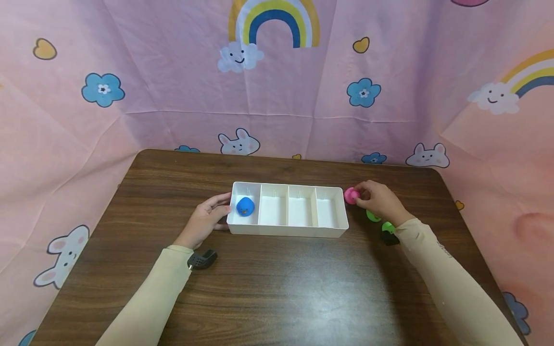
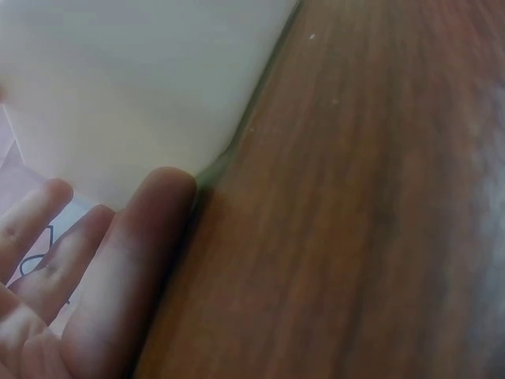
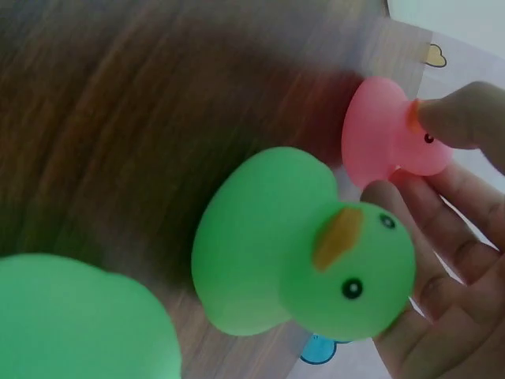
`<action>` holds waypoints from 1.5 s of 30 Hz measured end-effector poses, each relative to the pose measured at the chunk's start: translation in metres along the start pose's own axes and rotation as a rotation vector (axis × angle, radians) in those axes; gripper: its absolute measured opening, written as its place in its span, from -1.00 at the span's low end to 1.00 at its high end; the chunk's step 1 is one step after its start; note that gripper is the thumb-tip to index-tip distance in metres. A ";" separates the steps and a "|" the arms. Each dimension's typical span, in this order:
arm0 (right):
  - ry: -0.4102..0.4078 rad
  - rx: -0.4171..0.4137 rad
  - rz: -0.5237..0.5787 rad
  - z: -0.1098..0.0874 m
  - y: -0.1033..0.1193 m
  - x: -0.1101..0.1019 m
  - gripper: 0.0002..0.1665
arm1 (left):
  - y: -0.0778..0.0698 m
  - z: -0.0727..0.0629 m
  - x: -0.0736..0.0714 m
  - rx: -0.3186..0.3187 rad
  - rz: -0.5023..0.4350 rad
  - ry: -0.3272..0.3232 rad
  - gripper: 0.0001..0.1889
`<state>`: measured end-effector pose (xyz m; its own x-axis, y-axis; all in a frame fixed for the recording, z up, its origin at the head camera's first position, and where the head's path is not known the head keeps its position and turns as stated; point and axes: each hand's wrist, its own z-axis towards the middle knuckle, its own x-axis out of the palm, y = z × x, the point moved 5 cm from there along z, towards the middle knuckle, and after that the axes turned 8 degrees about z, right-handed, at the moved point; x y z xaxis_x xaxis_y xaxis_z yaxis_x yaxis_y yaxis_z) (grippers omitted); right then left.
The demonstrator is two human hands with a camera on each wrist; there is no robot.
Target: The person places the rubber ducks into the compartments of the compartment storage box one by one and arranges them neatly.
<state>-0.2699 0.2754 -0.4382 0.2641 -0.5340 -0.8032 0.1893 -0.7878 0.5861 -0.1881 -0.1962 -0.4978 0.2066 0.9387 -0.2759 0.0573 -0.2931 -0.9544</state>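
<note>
The pink toy duck, smooth and rounded with an orange beak (image 1: 349,194), is right of centre in the head view, just beyond the right end of the long white plastic tray with four compartments (image 1: 287,231); whether its base touches the dark wood-grain table (image 1: 277,283) I cannot tell. The right hand (image 1: 381,199) pinches it, the thumb over the head and beak. That grip seems to cover little more than the head, so a loose thumb could let the smooth body twist out and roll off toward the right of the frame. A low sweep left might knock it against the tray's end wall. Crowding is another risk: a bright green toy duck (image 3: 245,237) fills the middle of the right wrist view, close to the fingers, with a second green toy duck (image 3: 79,324) at lower left, and a careless turn of the wrist could tip either. The left hand (image 1: 207,218), fingers fairly straight and not clenched, rests against the tray's left end; uneven pressure there might skid the tray rightward, jolting the round blue toy duck (image 1: 245,206) in the leftmost compartment.
</note>
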 end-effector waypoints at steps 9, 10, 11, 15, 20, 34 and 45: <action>-0.027 -0.020 0.015 -0.003 0.003 0.003 -0.61 | 0.002 0.000 0.001 -0.007 0.003 0.002 -0.40; -0.029 -0.020 0.013 -0.003 0.003 0.003 -0.61 | 0.002 0.000 0.002 -0.007 0.003 0.001 -0.40; -0.030 -0.017 0.011 -0.004 0.002 0.003 -0.61 | 0.003 0.000 0.002 -0.007 0.004 0.000 -0.40; -0.039 0.001 -0.002 -0.005 0.001 0.003 -0.60 | 0.002 0.001 0.003 -0.007 0.001 0.000 -0.40; -0.061 0.011 -0.022 -0.008 0.000 0.004 -0.59 | 0.002 0.000 0.004 -0.011 0.002 -0.005 -0.41; -0.202 -0.100 0.002 -0.017 0.028 -0.018 -0.63 | 0.000 -0.001 0.003 0.003 0.011 0.001 -0.42; -0.242 -0.217 0.063 -0.020 0.079 -0.028 -0.65 | 0.002 0.002 0.000 -0.006 -0.003 -0.003 -0.42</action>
<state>-0.2434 0.2345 -0.3677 0.0544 -0.6572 -0.7517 0.3837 -0.6813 0.6234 -0.1899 -0.1964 -0.5005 0.2036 0.9401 -0.2733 0.0641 -0.2913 -0.9545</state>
